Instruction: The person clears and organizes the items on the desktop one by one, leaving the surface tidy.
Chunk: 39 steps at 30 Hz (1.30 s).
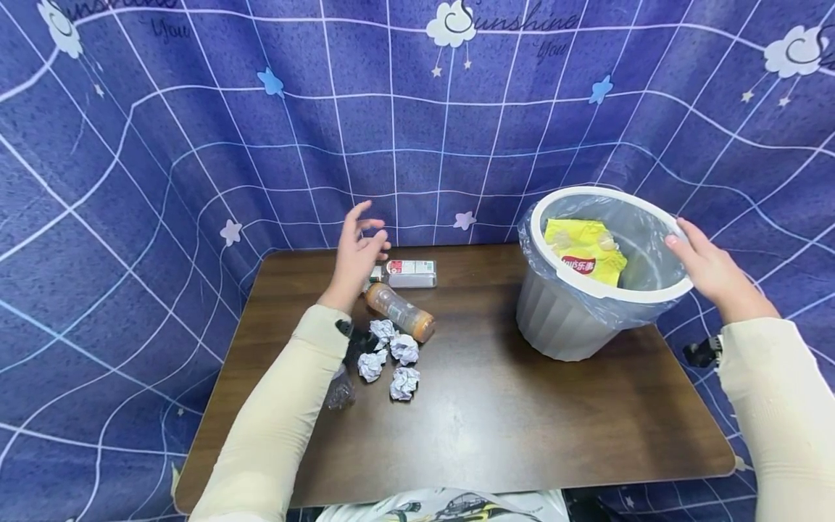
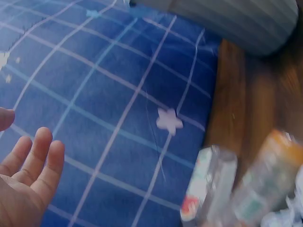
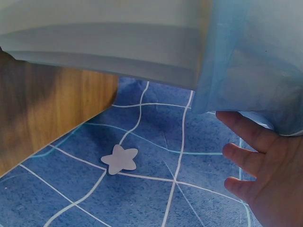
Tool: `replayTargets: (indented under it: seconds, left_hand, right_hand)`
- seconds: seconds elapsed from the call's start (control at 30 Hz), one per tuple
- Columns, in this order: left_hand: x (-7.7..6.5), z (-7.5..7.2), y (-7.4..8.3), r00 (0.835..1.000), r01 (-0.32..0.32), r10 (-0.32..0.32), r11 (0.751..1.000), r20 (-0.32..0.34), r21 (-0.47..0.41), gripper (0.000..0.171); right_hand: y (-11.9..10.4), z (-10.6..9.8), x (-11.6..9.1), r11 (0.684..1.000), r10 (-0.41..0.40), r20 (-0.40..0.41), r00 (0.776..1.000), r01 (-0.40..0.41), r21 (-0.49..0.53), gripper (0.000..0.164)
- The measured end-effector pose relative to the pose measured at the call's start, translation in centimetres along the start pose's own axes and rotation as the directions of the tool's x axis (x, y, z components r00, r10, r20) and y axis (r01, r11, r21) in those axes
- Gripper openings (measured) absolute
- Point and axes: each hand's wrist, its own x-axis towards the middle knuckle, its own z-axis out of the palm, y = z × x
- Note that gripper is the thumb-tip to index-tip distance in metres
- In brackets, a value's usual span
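Observation:
My left hand (image 1: 360,250) is raised near the back of the table, its fingers loosely bent and holding nothing. Just beside and below it lie a clear flat bottle (image 1: 417,275) with a white and red label and a clear plastic bottle (image 1: 399,312) with orange ends. My right hand (image 1: 711,275) grips the white rim of a grey trash can (image 1: 554,319), thumb over the rim and fingers outside against the liner (image 3: 236,71). The can leans toward me. A yellow chip bag (image 1: 587,250) sits inside it.
Several crumpled paper balls (image 1: 404,383) lie by my left forearm. Clear crumpled plastic (image 1: 340,391) is partly hidden by the sleeve. The brown table (image 1: 496,428) ends near my lap, and a blue curtain (image 1: 417,145) hangs behind it.

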Motion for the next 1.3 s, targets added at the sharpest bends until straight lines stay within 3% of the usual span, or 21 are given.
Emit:
replayTargets:
  seconds: [0.23, 0.47, 0.6, 0.73, 0.83, 1.07, 1.3]
  left_hand:
    - [-3.2, -5.2, -2.1, 0.995, 0.027, -0.032, 0.998, -0.093, -0.052, 0.061]
    - [-7.2, -9.0, -3.9, 0.979, 0.117, -0.121, 0.993, -0.165, -0.03, 0.063]
    - [-9.3, -10.6, -5.1, 0.958, 0.188, -0.18, 0.982, -0.221, 0.014, 0.061]
    - [-10.8, -11.9, -7.4, 0.936, 0.224, -0.213, 0.975, -0.281, 0.006, 0.059]
    - [-11.8, -12.6, -9.0, 0.92, 0.252, -0.223, 0.966, -0.324, 0.051, 0.059]
    - [-14.2, -13.5, -11.6, 0.878, 0.389, -0.304, 0.903, -0.37, 0.183, 0.072]
    - [-15.9, -14.2, -13.2, 0.842, 0.528, -0.45, 0.803, -0.299, 0.278, 0.089]
  right_hand:
    - [0.2, 0.1, 0.1, 1.0, -0.01, -0.002, 1.0, 0.01, 0.008, 0.072]
    - [0.0, 0.0, -0.1, 1.0, -0.013, -0.014, 1.0, 0.014, 0.006, 0.07]
    - [-0.1, 0.0, -0.1, 1.0, -0.013, -0.014, 1.0, 0.013, 0.006, 0.07]
    - [-0.1, 0.1, -0.1, 1.0, -0.018, -0.016, 1.0, 0.018, 0.01, 0.07]
    - [0.0, 0.1, -0.1, 1.0, -0.017, -0.019, 1.0, 0.017, 0.01, 0.07]
    - [0.1, 0.2, -0.1, 1.0, -0.008, -0.022, 1.0, 0.008, 0.014, 0.07]
    - [0.0, 0.1, 0.0, 1.0, -0.004, -0.025, 1.0, 0.005, 0.008, 0.07]
